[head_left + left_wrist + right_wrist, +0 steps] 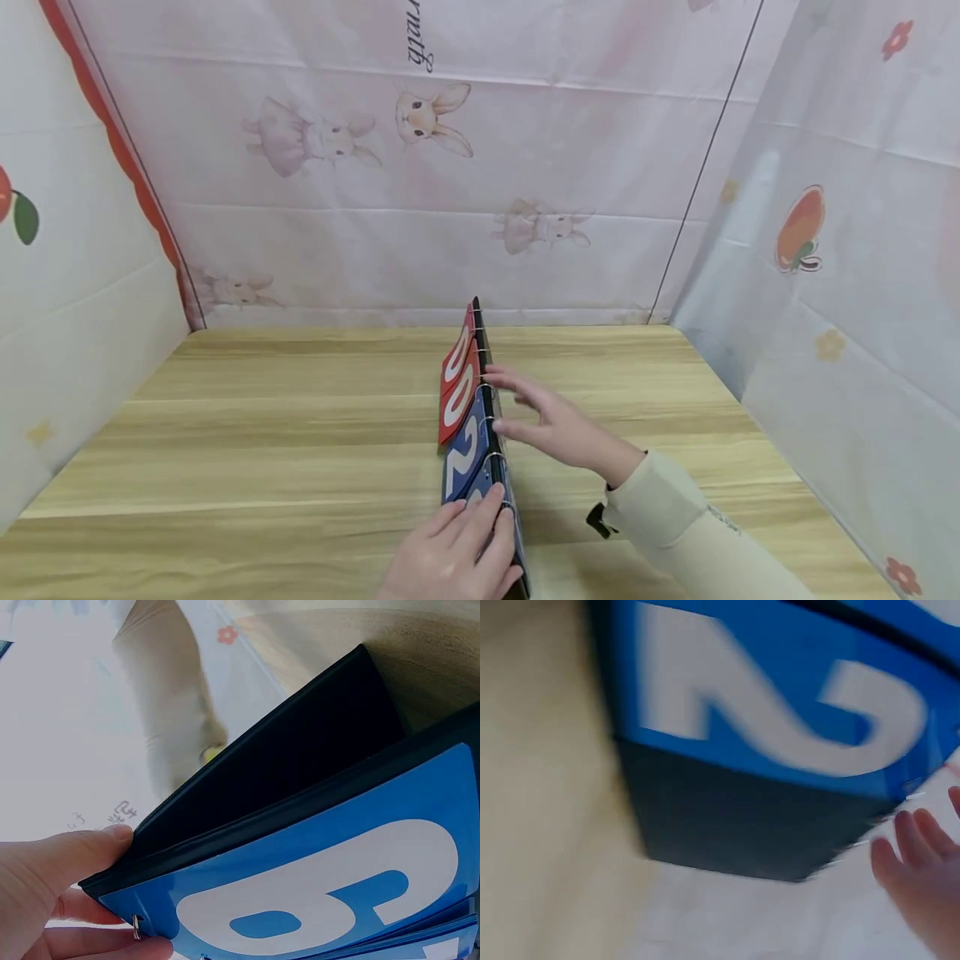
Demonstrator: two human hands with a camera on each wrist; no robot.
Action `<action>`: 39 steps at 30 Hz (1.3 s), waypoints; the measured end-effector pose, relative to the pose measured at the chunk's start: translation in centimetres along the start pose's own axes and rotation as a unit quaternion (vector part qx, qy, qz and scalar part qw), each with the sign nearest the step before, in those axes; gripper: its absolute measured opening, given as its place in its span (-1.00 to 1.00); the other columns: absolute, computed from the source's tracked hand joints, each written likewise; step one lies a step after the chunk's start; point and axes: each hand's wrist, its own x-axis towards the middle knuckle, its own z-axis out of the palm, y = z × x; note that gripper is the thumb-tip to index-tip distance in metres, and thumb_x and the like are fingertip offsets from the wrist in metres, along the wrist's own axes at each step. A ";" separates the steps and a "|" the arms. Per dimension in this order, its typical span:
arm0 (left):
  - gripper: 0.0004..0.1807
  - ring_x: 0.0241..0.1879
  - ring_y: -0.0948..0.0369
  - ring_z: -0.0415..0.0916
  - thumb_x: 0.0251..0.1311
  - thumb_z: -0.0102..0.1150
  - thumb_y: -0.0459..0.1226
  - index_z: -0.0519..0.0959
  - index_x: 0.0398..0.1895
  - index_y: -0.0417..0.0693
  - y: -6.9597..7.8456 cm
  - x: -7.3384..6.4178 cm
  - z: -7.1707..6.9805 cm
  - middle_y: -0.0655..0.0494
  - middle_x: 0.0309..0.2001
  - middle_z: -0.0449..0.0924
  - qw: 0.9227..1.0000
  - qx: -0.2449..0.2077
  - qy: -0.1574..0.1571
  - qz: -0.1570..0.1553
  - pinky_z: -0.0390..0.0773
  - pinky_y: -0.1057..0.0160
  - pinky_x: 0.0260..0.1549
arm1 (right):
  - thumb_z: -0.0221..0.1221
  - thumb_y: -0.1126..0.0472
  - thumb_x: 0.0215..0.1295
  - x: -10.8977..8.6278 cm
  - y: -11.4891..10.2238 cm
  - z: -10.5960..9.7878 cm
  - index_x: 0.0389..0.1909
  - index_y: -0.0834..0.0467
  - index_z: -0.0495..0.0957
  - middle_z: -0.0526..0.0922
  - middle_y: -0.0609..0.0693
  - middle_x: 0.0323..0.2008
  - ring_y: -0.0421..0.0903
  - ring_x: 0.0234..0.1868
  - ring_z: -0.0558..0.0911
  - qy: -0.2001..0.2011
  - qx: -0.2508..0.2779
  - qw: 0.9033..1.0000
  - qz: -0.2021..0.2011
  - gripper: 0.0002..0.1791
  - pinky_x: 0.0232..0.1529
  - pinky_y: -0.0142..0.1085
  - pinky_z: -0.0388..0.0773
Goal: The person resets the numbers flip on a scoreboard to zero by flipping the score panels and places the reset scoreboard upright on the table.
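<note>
Flip scoreboard (467, 443) stands mid-tabletop, its ringed top edge running near to far.
I see the left hand (459, 552) pinching that edge at the near end; the right hand (553, 423), fingers spread and gripping nothing, is at its middle, contact unclear. Wood tabletop (247, 467) stretches wide left and right, its far edge meeting rabbit-print cloth (450, 179).

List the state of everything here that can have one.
Scoreboard: upright, black panels spread apart
Red cards: each showing 0
Farther blue card: showing 2
Nearest blue card: partly covered in head view
Left hand: gripping scoreboard's near end
Right hand: fingers spread, contact unclear
</note>
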 end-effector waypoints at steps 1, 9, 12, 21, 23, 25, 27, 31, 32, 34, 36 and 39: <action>-0.49 -0.36 0.27 0.63 0.42 -0.39 -0.09 0.63 -0.30 -0.09 0.0 0.0 -0.1 -0.03 -0.21 0.66 1.000 0.004 0.000 0.003 0.58 0.30 -0.34 | 0.15 0.10 0.30 -0.3 0.7 0.1 0.40 0.00 0.11 0.07 -0.09 0.41 -0.10 0.36 0.16 0.001 0.025 1.000 0.018 -0.31 0.26 -0.04 0.18; -0.46 -0.34 0.26 0.64 0.42 -0.43 -0.07 0.62 -0.27 -0.08 0.2 0.1 -0.5 -0.02 -0.17 0.65 0.999 -0.019 -0.028 -0.013 0.58 0.30 -0.32 | 0.30 0.12 0.13 -2.0 3.3 1.1 0.45 0.08 -0.08 0.10 0.03 0.40 0.03 0.34 0.22 -0.016 0.088 0.994 0.058 -0.03 0.25 -0.01 0.18; -0.47 -0.32 0.26 0.63 0.43 -0.43 -0.07 0.62 -0.26 -0.08 0.2 0.0 -0.7 -0.02 -0.16 0.65 0.999 -0.022 -0.032 -0.017 0.58 0.29 -0.31 | 0.33 0.09 0.09 -2.1 3.4 1.5 0.43 0.11 -0.02 0.21 0.03 0.35 0.00 0.33 0.23 -0.004 0.064 0.996 0.059 -0.04 0.24 -0.02 0.19; -0.52 -0.27 0.26 0.62 0.42 -0.35 -0.06 0.61 -0.20 -0.10 0.2 0.2 -1.1 -0.04 -0.12 0.63 0.997 -0.033 -0.066 -0.013 0.56 0.30 -0.22 | 0.35 -0.01 0.05 -2.2 3.4 1.0 0.37 0.11 0.11 0.31 0.04 0.26 0.02 0.24 0.33 0.029 -0.016 0.998 0.045 -0.09 0.20 0.03 0.24; -0.53 -0.27 0.27 0.62 0.41 -0.32 -0.05 0.61 -0.20 -0.10 0.1 0.2 -1.2 -0.03 -0.12 0.64 0.997 -0.036 -0.074 -0.013 0.56 0.31 -0.21 | 0.36 -0.03 0.02 -2.2 3.4 0.9 0.38 0.11 0.09 0.34 0.05 0.23 0.04 0.22 0.35 0.026 -0.025 0.998 0.060 -0.05 0.18 0.05 0.26; -0.55 -0.27 0.26 0.63 0.40 -0.28 -0.05 0.61 -0.20 -0.10 0.1 0.2 -1.2 -0.03 -0.12 0.64 0.996 -0.034 -0.076 -0.011 0.56 0.31 -0.21 | 0.36 -0.06 0.01 -2.2 3.5 0.7 0.40 0.09 0.07 0.36 0.06 0.22 0.06 0.22 0.35 0.019 -0.031 0.996 0.080 -0.02 0.16 0.09 0.27; -0.56 -0.26 0.27 0.63 0.40 -0.26 -0.04 0.61 -0.20 -0.09 0.1 0.4 -1.2 -0.02 -0.12 0.64 0.996 -0.034 -0.079 -0.012 0.55 0.31 -0.20 | 0.34 -0.08 0.03 -2.3 3.7 0.3 0.41 0.08 0.05 0.35 0.07 0.23 0.08 0.22 0.34 0.010 -0.028 0.995 0.098 -0.02 0.15 0.14 0.25; -0.57 -0.25 0.27 0.62 0.39 -0.22 -0.02 0.61 -0.18 -0.08 0.1 0.6 -1.3 -0.02 -0.10 0.63 0.995 -0.041 -0.093 -0.019 0.55 0.31 -0.20 | 0.28 -0.05 0.13 -2.4 4.3 -0.5 0.39 0.12 0.10 0.37 0.08 0.20 0.07 0.21 0.35 -0.009 -0.008 0.993 0.118 -0.13 0.19 0.14 0.19; -0.56 -0.25 0.27 0.62 0.39 -0.22 -0.01 0.61 -0.18 -0.07 0.0 0.6 -1.3 -0.01 -0.10 0.63 0.994 -0.046 -0.098 -0.021 0.55 0.31 -0.20 | 0.25 -0.04 0.16 -2.5 4.5 -0.7 0.36 0.14 0.15 0.41 0.06 0.17 0.05 0.18 0.38 -0.012 -0.006 0.992 0.125 -0.19 0.19 0.12 0.21; -0.56 -0.25 0.28 0.62 0.38 -0.22 0.01 0.61 -0.17 -0.06 0.0 0.5 -1.4 -0.01 -0.10 0.63 0.992 -0.053 -0.108 -0.025 0.56 0.32 -0.20 | 0.22 0.01 0.21 -2.7 5.0 -1.1 0.27 0.20 0.28 0.50 0.06 0.04 0.01 0.05 0.47 -0.018 0.015 0.989 0.145 -0.34 0.12 0.01 0.33; -0.55 -0.25 0.28 0.62 0.39 -0.22 0.01 0.61 -0.17 -0.06 0.1 0.4 -1.5 0.00 -0.09 0.63 0.992 -0.055 -0.112 -0.027 0.56 0.32 -0.21 | 0.19 0.02 0.24 -3.0 5.4 -1.6 0.15 0.23 0.40 0.56 0.04 -0.09 -0.03 -0.09 0.52 -0.014 0.027 0.985 0.171 -0.46 0.00 -0.08 0.45; -0.54 -0.24 0.29 0.62 0.39 -0.23 0.03 0.60 -0.14 -0.06 0.1 0.3 -1.7 0.00 -0.08 0.62 0.991 -0.057 -0.122 -0.029 0.56 0.33 -0.22 | 0.18 0.03 0.25 -3.3 5.6 -2.3 -0.01 0.26 0.49 0.58 0.03 -0.26 -0.07 -0.27 0.52 0.008 0.056 0.976 0.211 -0.57 -0.22 -0.27 0.51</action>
